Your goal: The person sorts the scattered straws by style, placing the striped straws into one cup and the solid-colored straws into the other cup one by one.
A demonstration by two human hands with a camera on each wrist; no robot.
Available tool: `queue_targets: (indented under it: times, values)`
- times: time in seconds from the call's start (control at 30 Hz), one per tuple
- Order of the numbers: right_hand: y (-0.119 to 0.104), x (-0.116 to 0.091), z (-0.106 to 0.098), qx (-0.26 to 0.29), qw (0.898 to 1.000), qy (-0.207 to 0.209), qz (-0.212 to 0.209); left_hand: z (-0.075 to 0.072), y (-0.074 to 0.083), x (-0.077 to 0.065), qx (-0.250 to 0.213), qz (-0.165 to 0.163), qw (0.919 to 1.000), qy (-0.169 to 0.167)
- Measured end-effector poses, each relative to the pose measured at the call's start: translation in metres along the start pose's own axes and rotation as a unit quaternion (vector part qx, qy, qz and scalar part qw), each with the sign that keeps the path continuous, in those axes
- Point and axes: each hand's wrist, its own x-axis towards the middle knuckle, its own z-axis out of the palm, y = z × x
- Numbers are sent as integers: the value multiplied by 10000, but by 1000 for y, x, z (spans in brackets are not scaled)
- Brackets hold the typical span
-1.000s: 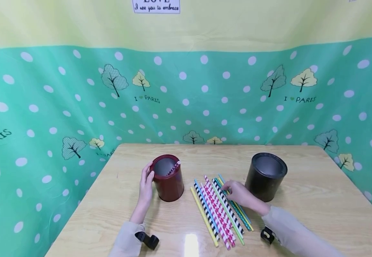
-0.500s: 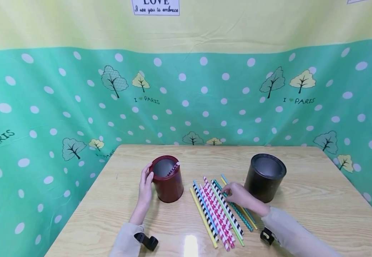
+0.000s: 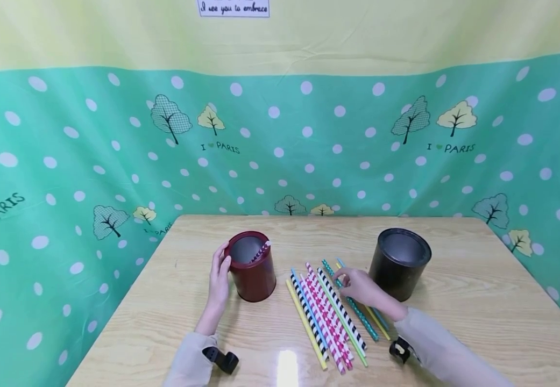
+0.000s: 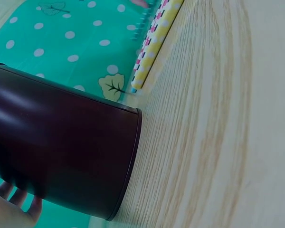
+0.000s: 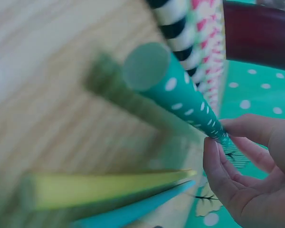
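My left hand [image 3: 219,282] holds the side of a dark red tin [image 3: 256,282], with fingers at its rim. One purple-and-white striped paper straw [image 3: 260,252] leans inside that tin. In the left wrist view, fingertips press the wall of the same tin [image 4: 61,137]. My right hand [image 3: 361,286] pinches a green paper straw [image 3: 363,318] with white dots between thumb and fingers. Seen from the right wrist, the near end of this green straw [image 5: 180,95] is raised above the table and casts a shadow.
Left of the green straw lies a row of paper straws: black-striped [image 3: 349,317], pink, blue and yellow [image 3: 307,328]. A yellow straw [image 5: 99,190] and a blue straw [image 5: 137,209] lie right of it. A black tin [image 3: 398,274] stands behind my right forearm on the wooden table [image 3: 478,301].
The green dotted straw has come away from the black-striped one, its far end shifting up and its near end right. The yellow and blue straws beside it slid right. My left hand stays put.
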Motion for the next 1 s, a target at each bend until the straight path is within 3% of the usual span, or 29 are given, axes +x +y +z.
queue_targets:
  times: [0.27, 0.5, 0.8, 1.0]
  values:
    - [-17, 1, -4, 584, 9970, 501, -82, 0, 2, -1, -7, -17, 10000, 19]
    - [-35, 2, -4, 1510, 9846, 873, -115, 1, 2, 0, -22, -8, 10000, 8]
    - [-67, 4, -5, 2784, 9534, 1156, -126, 1, 5, -1, -71, 55, 10000, 10]
    - [-87, 4, -9, 3337, 9314, 1452, -17, 1, 4, -1, 29, -30, 10000, 5]
